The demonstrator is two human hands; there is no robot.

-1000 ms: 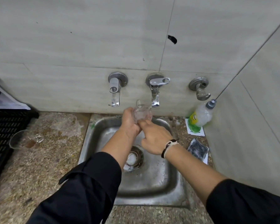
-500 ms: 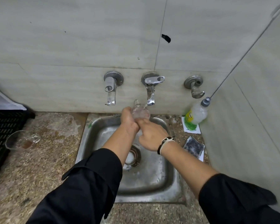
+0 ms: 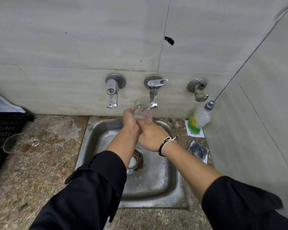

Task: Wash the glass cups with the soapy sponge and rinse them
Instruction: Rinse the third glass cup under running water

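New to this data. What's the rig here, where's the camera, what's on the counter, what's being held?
No robot: a person works with bare hands. The single camera is worn on the head and looks forward and down, so the sleeved arms enter from the bottom.

The left hand grips a glass cup over the sink, just below the middle tap. The right hand meets the cup's base; its fingertips are hidden.

On the counter: a second cup lying on its side at left, a soap bottle and a dark sponge at right. A black crate sits at far left.
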